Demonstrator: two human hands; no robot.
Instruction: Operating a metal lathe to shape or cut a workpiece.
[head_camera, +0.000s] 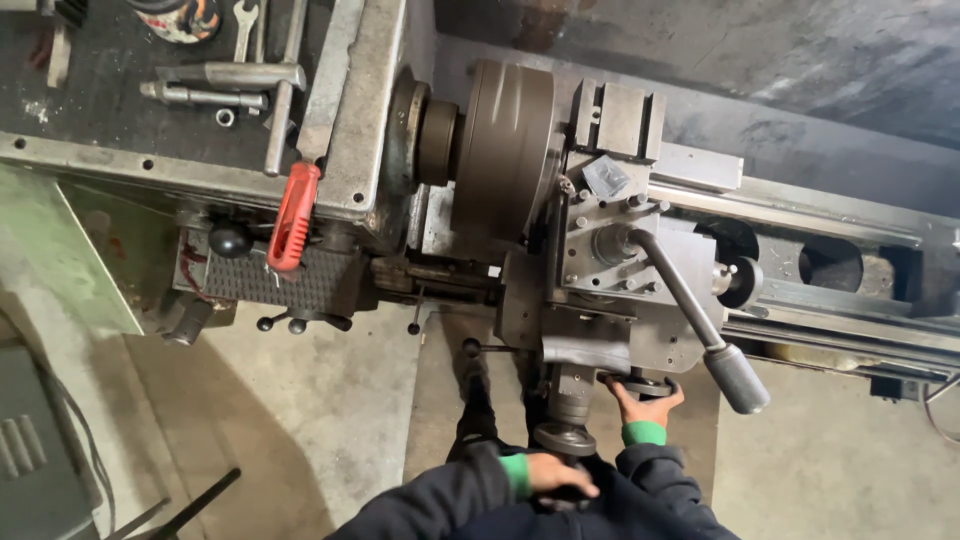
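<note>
Below, left hand (558, 473) fingers closed over crank handle (565, 440), right hand (645, 404) fingers gripping handwheel (640, 384).

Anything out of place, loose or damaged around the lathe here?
Nothing is clearly broken or spilled. Loose tools lie on the headstock top, and a red-handled tool overhangs its front edge. Both hands, left and right, are on the handwheels.

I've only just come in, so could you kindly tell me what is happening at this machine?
A person in a dark top with green cuffs stands at a metal lathe. The left hand rests on the small handwheel at the front, and the right hand grips the larger handwheel beside it. The long lever is untouched. A red-handled tool lies on the headstock.
</note>
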